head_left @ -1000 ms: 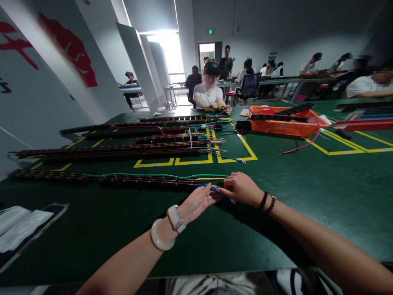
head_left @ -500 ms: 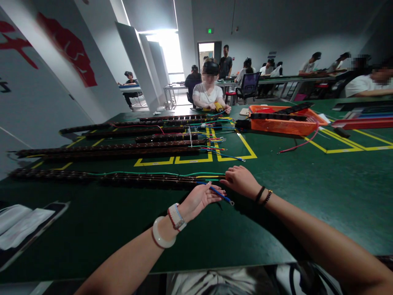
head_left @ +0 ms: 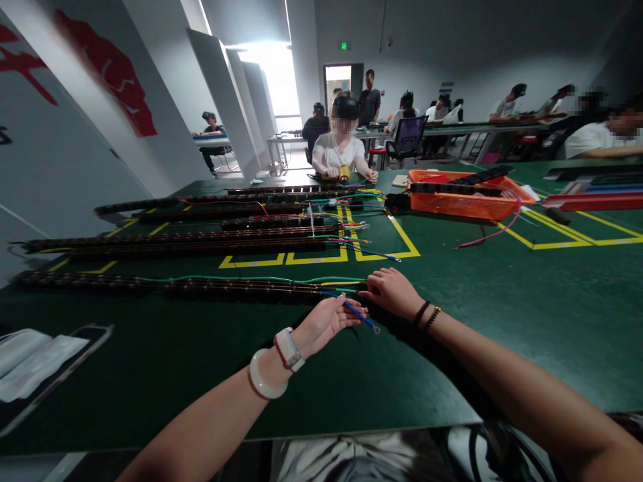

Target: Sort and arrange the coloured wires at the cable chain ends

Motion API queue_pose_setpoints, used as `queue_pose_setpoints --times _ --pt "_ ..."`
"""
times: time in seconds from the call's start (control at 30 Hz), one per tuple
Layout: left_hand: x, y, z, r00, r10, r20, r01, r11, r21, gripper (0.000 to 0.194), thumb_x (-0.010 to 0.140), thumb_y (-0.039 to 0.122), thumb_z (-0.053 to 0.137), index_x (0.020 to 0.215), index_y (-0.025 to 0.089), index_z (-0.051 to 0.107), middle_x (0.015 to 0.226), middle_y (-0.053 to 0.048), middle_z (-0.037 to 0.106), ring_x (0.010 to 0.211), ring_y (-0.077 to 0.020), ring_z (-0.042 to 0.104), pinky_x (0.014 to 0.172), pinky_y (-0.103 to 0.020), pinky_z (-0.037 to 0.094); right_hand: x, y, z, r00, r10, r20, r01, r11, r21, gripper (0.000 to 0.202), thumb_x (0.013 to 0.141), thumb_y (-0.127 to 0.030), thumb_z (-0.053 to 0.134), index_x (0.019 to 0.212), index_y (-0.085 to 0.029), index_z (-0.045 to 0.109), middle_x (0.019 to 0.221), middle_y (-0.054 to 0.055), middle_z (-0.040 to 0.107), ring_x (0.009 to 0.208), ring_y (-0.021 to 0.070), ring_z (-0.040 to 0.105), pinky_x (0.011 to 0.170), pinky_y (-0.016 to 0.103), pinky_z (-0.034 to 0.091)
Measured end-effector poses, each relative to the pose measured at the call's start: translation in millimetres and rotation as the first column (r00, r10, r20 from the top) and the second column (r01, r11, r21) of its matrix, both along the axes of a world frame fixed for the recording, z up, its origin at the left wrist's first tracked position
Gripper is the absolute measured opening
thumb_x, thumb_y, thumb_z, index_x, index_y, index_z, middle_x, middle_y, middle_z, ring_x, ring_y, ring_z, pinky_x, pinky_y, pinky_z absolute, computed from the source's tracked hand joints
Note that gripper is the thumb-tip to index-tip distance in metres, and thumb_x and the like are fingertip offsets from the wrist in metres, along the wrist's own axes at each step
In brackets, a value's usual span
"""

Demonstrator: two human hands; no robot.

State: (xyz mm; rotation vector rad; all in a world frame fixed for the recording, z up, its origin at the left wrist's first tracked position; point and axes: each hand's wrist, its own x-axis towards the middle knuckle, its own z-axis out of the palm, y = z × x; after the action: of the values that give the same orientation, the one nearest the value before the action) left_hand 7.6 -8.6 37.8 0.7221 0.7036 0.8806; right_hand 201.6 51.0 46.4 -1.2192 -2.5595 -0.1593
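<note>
My left hand is turned palm up, its thumb pinching a blue wire across the fingers. A metal ring terminal tips that wire and sticks out past my fingertips. Just to the right, my right hand is closed at the ends of the yellow wire and green wires; its fingertips are partly hidden. These wires come out of a long dark cable chain lying across the table to the left. A long green wire runs along the top of this chain.
More cable chains with coloured wire ends lie farther back, over yellow tape outlines. An orange basket holding chain pieces stands back right. Across the table, a person handles a yellow tool. White packets lie at left.
Both my hands have stayed almost in place, holding the same wires. The person opposite has shifted the yellow tool slightly left and turned it.
</note>
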Motion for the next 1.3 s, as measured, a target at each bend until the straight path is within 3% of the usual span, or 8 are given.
queue_pose_setpoints --times 0.13,0.3,0.57,0.77,0.93,1.1,1.2,1.3 --pt "0.2 -0.8 -0.8 1.0 0.012 0.018 -0.012 1.0 -0.005 0.028 0.09 0.028 0.047 0.093 0.006 0.063 0.096 -0.017 0.067 0.089 -0.0224 0.064 0.086 -0.037 0.048 0.0 -13.6 19.2 0.991 0.095 -0.092 -0.092 0.995 0.038 0.036 0.09 -0.045 0.044 0.072 -0.018 0.06 0.071 0.003 0.062 0.07 0.0138 0.049 0.07 0.028 0.028" --pt "0.3 -2.1 0.4 0.999 0.033 0.033 -0.032 0.999 -0.017 0.023 0.088 0.026 0.051 0.086 0.007 0.065 0.088 -0.012 0.068 0.083 -0.0191 0.064 0.092 -0.04 0.045 -6.5 -29.8 31.1 0.976 0.216 0.016 -0.215 0.976 -0.023 0.05 0.091 -0.048 0.039 0.057 -0.018 0.058 0.06 0.003 0.06 0.063 0.0129 0.047 0.069 0.03 0.026" --pt "1.4 -1.4 1.0 0.999 0.042 0.031 -0.041 0.998 -0.037 0.023 0.089 0.025 0.05 0.089 0.007 0.064 0.095 -0.015 0.067 0.09 -0.0191 0.063 0.094 -0.036 0.043 -12.6 -32.3 20.1 0.991 0.117 0.072 -0.1 0.972 -0.212 0.042 0.088 -0.046 0.048 0.062 -0.02 0.067 0.06 0.002 0.065 0.056 0.011 0.052 0.07 0.029 0.029" --pt "1.0 -1.0 2.9 1.0 0.01 0.018 -0.01 1.0 -0.029 0.026 0.091 0.028 0.046 0.091 0.007 0.062 0.095 -0.016 0.068 0.094 -0.0208 0.064 0.096 -0.038 0.043 -11.0 -30.1 21.8 0.998 0.063 -0.019 -0.065 0.918 -0.392 0.046 0.09 -0.045 0.042 0.063 -0.018 0.068 0.054 0.001 0.062 0.047 0.0085 0.045 0.051 0.024 0.025" --pt "2.4 -4.0 5.5 0.982 -0.117 -0.149 0.119 0.993 0.004 0.04 0.088 0.042 0.048 0.072 0.008 0.061 0.086 -0.018 0.069 0.086 -0.0249 0.067 0.087 -0.042 0.048 -7.8 -23.9 19.8 0.999 0.038 -0.009 -0.039 0.942 -0.332 0.054 0.092 -0.047 0.038 0.057 -0.016 0.064 0.05 0.003 0.058 0.044 0.0081 0.039 0.049 0.024 0.022" --pt "4.6 -9.3 13.5 0.902 -0.284 -0.326 0.331 0.939 0.097 0.052 0.085 0.054 0.045 0.062 0.01 0.06 0.078 -0.017 0.07 0.078 -0.0237 0.067 0.075 -0.037 0.051 -11.4 -23.4 10.3 0.987 0.136 0.091 -0.11 0.964 -0.244 0.041 0.092 -0.033 0.042 0.064 -0.017 0.067 0.065 0.007 0.068 0.057 0.0119 0.056 0.064 0.025 0.033" --pt "4.7 -10.0 15.4 0.893 -0.299 -0.337 0.351 0.931 0.103 0.051 0.082 0.056 0.048 0.059 0.011 0.058 0.073 -0.015 0.07 0.071 -0.0219 0.067 0.071 -0.035 0.051 -14.3 -25.2 7.3 0.976 0.167 0.139 -0.134 0.966 -0.222 0.033 0.089 -0.027 0.045 0.067 -0.017 0.068 0.07 0.008 0.069 0.067 0.0153 0.061 0.077 0.029 0.035" --pt "4.2 -9.5 15.1 0.891 -0.3 -0.339 0.352 0.93 0.101 0.049 0.082 0.054 0.048 0.06 0.012 0.058 0.074 -0.015 0.07 0.07 -0.0214 0.067 0.07 -0.034 0.051 -16.3 -26.5 6.5 0.966 0.181 0.184 -0.139 0.966 -0.219 0.029 0.087 -0.022 0.047 0.068 -0.016 0.067 0.071 0.009 0.07 0.071 0.0171 0.063 0.08 0.031 0.035"
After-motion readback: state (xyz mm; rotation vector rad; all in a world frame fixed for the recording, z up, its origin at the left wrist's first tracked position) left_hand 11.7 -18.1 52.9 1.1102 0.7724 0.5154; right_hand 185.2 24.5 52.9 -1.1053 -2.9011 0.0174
